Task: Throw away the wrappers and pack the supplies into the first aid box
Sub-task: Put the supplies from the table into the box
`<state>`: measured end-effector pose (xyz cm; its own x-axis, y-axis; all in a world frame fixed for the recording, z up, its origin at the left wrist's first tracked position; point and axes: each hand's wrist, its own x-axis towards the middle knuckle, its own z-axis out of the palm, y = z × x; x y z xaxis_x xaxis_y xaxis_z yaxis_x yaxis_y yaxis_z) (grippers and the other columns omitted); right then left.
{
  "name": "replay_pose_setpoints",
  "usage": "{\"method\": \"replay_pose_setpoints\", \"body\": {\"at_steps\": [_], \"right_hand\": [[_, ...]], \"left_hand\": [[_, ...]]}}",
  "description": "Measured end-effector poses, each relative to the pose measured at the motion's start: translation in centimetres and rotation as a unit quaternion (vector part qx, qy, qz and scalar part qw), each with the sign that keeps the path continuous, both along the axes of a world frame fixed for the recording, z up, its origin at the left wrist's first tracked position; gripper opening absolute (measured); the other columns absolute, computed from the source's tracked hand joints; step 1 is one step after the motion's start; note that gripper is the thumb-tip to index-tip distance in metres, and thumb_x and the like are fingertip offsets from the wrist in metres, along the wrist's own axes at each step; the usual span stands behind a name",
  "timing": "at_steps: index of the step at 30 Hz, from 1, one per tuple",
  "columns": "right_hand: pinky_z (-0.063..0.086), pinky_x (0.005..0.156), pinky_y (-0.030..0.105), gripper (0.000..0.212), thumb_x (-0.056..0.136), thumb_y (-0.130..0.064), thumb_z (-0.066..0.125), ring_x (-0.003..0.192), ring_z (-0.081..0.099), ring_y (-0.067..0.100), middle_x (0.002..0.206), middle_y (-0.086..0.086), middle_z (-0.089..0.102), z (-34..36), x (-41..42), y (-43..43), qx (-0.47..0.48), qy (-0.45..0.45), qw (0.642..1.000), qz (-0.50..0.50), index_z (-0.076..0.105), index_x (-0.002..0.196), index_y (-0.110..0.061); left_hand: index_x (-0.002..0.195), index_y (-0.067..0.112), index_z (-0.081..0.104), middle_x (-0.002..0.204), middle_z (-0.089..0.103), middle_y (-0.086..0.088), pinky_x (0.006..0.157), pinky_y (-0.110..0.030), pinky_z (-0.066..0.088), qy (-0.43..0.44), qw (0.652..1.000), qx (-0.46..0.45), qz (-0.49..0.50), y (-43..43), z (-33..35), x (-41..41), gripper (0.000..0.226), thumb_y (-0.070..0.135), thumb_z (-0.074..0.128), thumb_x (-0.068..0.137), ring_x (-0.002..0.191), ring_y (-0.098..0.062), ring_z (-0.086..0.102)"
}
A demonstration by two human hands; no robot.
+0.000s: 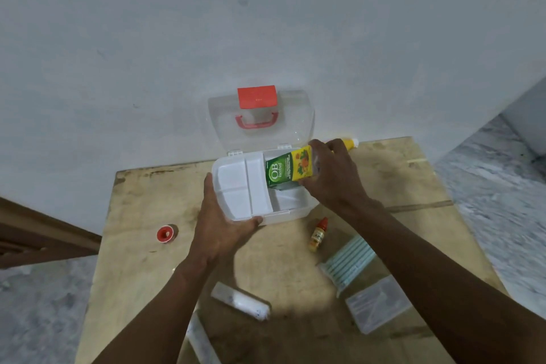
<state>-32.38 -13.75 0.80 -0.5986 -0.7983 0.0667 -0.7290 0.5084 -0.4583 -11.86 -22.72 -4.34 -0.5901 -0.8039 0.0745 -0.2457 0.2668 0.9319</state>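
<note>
**Hands at the open first aid box**

Your right hand (331, 174) is clamped around a green-and-yellow carton (288, 170), tilting it over the right-hand compartment of the first aid box (283, 213), one end dipping below the rim. Your left hand (220, 221) grips the box's near left corner, thumb along the front edge and fingers on the left wall. A white divided tray (242, 183) fills the left part of the box; the clear lid (263, 118), with red latch and handle, stands open against the wall at the desk's far edge. A roll of tape (166, 233) lies near the desk's left edge. A small dropper bottle (318, 234) rests just in front of the box, with cotton swabs (348, 263) and a clear plastic case (376, 303) nearer the right edge. A white wrapped packet (240, 300) lies toward the near edge.
</note>
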Motion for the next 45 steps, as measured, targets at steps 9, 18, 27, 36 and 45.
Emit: {"method": "replay_pose_setpoints", "body": {"at_steps": [9, 18, 27, 36, 45], "right_hand": [[0.033, 0.07, 0.029, 0.05, 0.076, -0.018, 0.076, 0.094, 0.057, 0.033, 0.108, 0.013, 0.054, -1.4, 0.5, -2.0, 0.087, -0.01, 0.995, 0.045, 0.051, 0.118, -0.009], [0.035, 0.071, 0.029, 0.058, 0.076, -0.022, 0.078, 0.103, 0.058, 0.031, 0.113, 0.014, 0.058, -2.7, 1.0, -3.9, 0.123, -0.037, 0.99, 0.066, 0.047, 0.123, -0.006], [0.044, 0.075, 0.032, 0.052, 0.075, -0.022, 0.08, 0.1, 0.064, 0.03, 0.106, 0.013, 0.068, -4.4, 1.6, -5.7, 0.14, -0.077, 0.985, 0.068, 0.056, 0.118, -0.007], [0.045, 0.07, 0.031, 0.04, 0.07, -0.026, 0.084, 0.092, 0.066, 0.029, 0.097, 0.012, 0.071, -5.7, 1.3, -6.1, 0.15, -0.116, 0.98, 0.062, 0.064, 0.099, -0.008], [0.052, 0.085, 0.04, 0.048, 0.07, -0.031, 0.084, 0.098, 0.065, 0.03, 0.103, 0.013, 0.07, -6.0, 1.5, -6.2, 0.167, -0.115, 0.977, 0.069, 0.062, 0.106, -0.008]], "left_hand": [[0.136, 0.028, 0.029, 0.118, 0.044, 0.038, 0.082, 0.0, 0.044, 0.008, 1.0, 0.003, -0.012, -0.4, -0.5, -0.2, 0.098, 0.038, 0.089, 0.059, 0.115, 0.01, 0.049], [0.136, 0.017, 0.033, 0.126, 0.049, 0.016, 0.087, -0.006, 0.046, 0.023, 0.999, -0.008, -0.021, -0.4, -0.3, -0.4, 0.093, 0.041, 0.087, 0.063, 0.119, -0.004, 0.053], [0.139, 0.009, 0.033, 0.126, 0.05, 0.008, 0.088, -0.01, 0.048, 0.002, 1.0, -0.019, -0.007, -0.9, -1.2, -0.4, 0.101, 0.032, 0.093, 0.061, 0.121, -0.011, 0.054], [0.14, 0.013, 0.032, 0.126, 0.05, 0.008, 0.087, -0.009, 0.048, 0.006, 1.0, -0.021, 0.004, -0.9, -1.3, -0.4, 0.103, 0.028, 0.095, 0.059, 0.12, -0.009, 0.053], [0.138, 0.015, 0.034, 0.125, 0.05, 0.009, 0.087, -0.009, 0.048, 0.004, 0.999, -0.032, -0.005, -0.8, -1.1, -0.4, 0.1, 0.031, 0.093, 0.059, 0.118, -0.007, 0.054]]}}
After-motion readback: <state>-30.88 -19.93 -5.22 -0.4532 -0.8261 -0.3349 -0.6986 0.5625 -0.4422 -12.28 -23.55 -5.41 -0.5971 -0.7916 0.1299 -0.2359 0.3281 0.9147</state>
